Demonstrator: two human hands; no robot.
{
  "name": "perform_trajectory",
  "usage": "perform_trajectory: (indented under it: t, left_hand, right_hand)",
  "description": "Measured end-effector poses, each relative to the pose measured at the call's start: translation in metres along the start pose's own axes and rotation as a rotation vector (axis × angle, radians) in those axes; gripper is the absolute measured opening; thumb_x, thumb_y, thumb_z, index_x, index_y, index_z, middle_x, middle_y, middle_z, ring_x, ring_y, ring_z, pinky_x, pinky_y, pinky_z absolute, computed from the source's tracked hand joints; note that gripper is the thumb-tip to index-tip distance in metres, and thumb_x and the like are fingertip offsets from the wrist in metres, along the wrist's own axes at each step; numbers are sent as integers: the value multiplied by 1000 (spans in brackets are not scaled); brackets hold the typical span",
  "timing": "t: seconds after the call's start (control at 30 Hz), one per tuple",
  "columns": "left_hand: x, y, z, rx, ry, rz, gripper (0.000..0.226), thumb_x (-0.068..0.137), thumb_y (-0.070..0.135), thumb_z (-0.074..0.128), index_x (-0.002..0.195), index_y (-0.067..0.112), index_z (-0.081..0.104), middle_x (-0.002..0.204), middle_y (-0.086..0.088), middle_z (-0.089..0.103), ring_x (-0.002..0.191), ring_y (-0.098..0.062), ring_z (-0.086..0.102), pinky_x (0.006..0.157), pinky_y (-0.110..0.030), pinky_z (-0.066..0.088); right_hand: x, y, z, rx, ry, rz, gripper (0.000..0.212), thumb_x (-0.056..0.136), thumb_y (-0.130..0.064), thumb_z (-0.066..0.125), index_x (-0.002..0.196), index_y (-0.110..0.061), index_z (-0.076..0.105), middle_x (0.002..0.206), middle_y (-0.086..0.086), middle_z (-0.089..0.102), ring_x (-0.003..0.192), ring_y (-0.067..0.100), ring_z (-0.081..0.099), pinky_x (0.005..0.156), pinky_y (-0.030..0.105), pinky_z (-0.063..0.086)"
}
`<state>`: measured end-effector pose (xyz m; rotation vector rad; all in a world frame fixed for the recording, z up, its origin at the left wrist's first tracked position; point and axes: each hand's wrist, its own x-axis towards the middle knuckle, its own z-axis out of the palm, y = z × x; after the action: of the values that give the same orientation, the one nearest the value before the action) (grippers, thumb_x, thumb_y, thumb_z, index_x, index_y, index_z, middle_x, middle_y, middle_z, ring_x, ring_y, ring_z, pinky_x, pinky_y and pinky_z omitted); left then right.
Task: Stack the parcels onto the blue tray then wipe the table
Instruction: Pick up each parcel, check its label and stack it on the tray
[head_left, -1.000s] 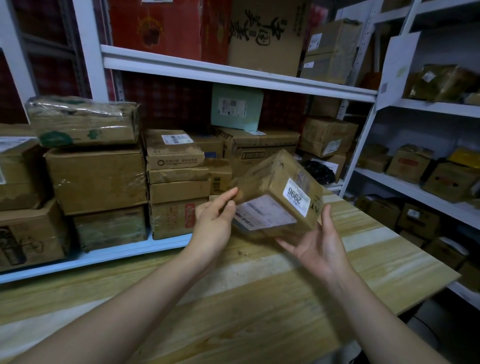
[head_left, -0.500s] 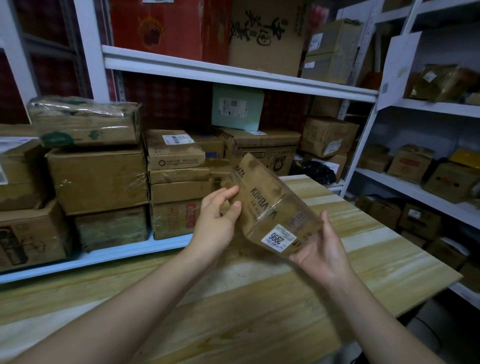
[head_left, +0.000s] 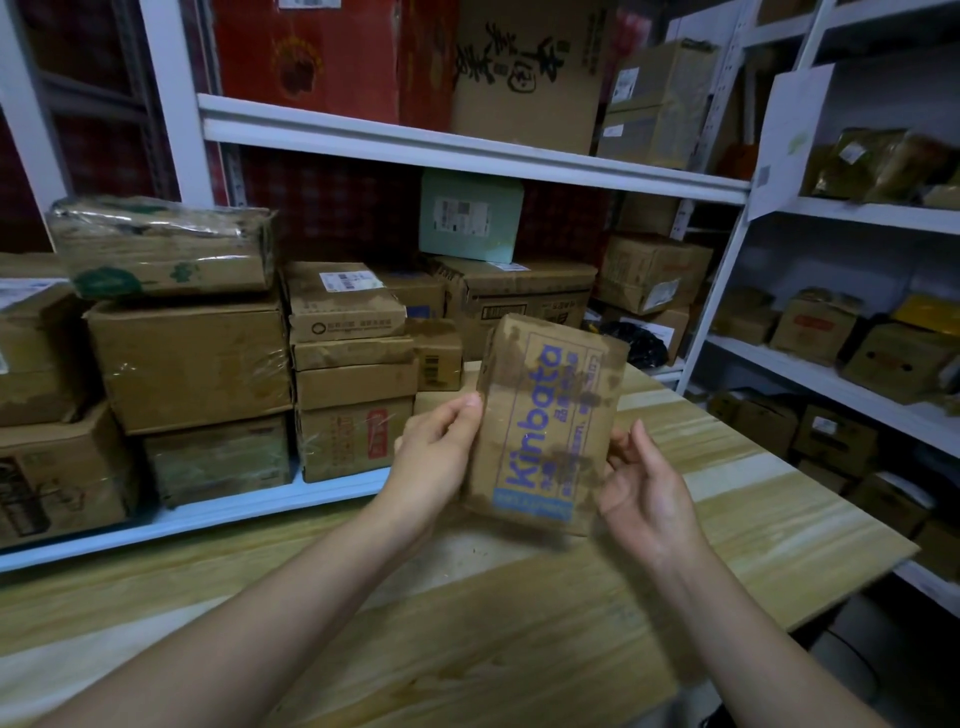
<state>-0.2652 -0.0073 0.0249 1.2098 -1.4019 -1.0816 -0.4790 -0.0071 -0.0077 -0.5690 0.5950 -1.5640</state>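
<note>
the left hand (head_left: 436, 457) is closed on the left edge of a cardboard parcel (head_left: 545, 415), with the thumb laid on the printed face and the fingers hidden behind it. the right hand (head_left: 644, 499) is curled against the lower right edge, so the parcel is gripped from both sides. it is held upright and slightly tilted, clear above the wooden worktop (head_left: 519, 649), with purple lettering turned toward the camera and dark stains spread over the cardboard. a few small dark specks (head_left: 467, 551) can be seen on the worktop beneath the parcel. behind the worktop, a pale shelf (head_left: 208, 512) is loaded with many stacked boxes (head_left: 192, 364), and more shelving to the right is filled likewise. no blue tray can be made out, and no cloth is seen. the task is judged to be at an early stage: one parcel is in hand and not yet set down, nothing can be confirmed as stacked, and the wiping is wholly left to be done. whether the boxes on the shelf are among the parcels to be moved cannot be told.
</note>
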Motion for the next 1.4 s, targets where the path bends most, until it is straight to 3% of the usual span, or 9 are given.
perform_trajectory:
  t: [0.13, 0.23, 0.5, 0.67, 0.77, 0.93, 1.07, 1.27, 1.4]
  left_hand:
    - [-3, 5, 0, -85, -50, 0, 57, 87, 54, 60, 139, 32, 52, 128, 3, 60, 112, -6, 59, 95, -17, 47]
    - [-3, 5, 0, -111, -61, 5, 49, 96, 31, 57, 143, 21, 48, 125, -1, 61, 97, 1, 60, 69, 0, 45]
    - [0, 6, -2, -202, 12, -33, 41, 98, 42, 50, 136, 28, 53, 125, 6, 64, 110, -8, 61, 100, -31, 47]
    - [-6, 10, -1, -242, 51, -93, 30, 99, 39, 49, 122, 21, 55, 105, 8, 64, 86, 0, 59, 64, -12, 47]
    - [-8, 13, -1, -254, 37, -133, 35, 97, 43, 51, 122, 19, 57, 105, 6, 67, 88, -3, 62, 64, -15, 46]
    - [-5, 12, -2, -192, 25, -154, 47, 93, 58, 45, 120, 23, 62, 112, 5, 69, 106, -13, 62, 92, -33, 48]
    - [-5, 14, -1, -183, 27, -185, 48, 94, 59, 43, 118, 23, 63, 112, 5, 68, 106, -13, 60, 99, -39, 46]
    - [-5, 12, 2, -259, 21, -257, 24, 100, 42, 45, 106, 24, 60, 97, 6, 65, 90, -15, 58, 90, -35, 43]
    - [-1, 7, 3, -262, 22, -279, 28, 100, 32, 43, 120, 21, 60, 92, 6, 65, 86, -13, 57, 82, -32, 43]
  right_hand:
    - [-1, 0, 3, -22, -35, -12, 34, 97, -25, 52, 71, -14, 71, 95, 9, 66, 95, 22, 63, 96, 42, 51]
    - [0, 1, 2, -25, -44, -15, 31, 95, -21, 54, 72, -13, 72, 97, 10, 64, 96, 23, 62, 103, 43, 45]
    - [3, 2, 1, -121, -31, 6, 17, 95, -21, 54, 92, -10, 67, 105, 12, 65, 100, 27, 63, 106, 50, 42]
    - [2, -1, 3, -96, -14, 12, 39, 90, -18, 59, 125, -3, 61, 135, 24, 54, 121, 34, 51, 118, 55, 30]
    - [0, -3, 4, -100, 0, 14, 53, 90, -15, 60, 141, -2, 51, 145, 26, 50, 123, 35, 51, 116, 53, 34]
    - [0, -3, 9, -89, 27, -2, 52, 88, -10, 60, 139, -10, 54, 135, 21, 61, 109, 27, 64, 88, 36, 59]
    - [0, -2, 14, -133, 54, -6, 58, 83, -17, 64, 139, -25, 53, 129, 16, 66, 101, 25, 66, 68, 35, 62]
    - [0, 1, 17, -138, 97, 33, 57, 81, -25, 67, 132, -1, 58, 128, 22, 65, 106, 28, 66, 84, 41, 61]
    - [2, 3, 14, -210, 65, 106, 63, 86, -40, 62, 139, -8, 54, 132, 21, 63, 121, 33, 62, 91, 49, 57]
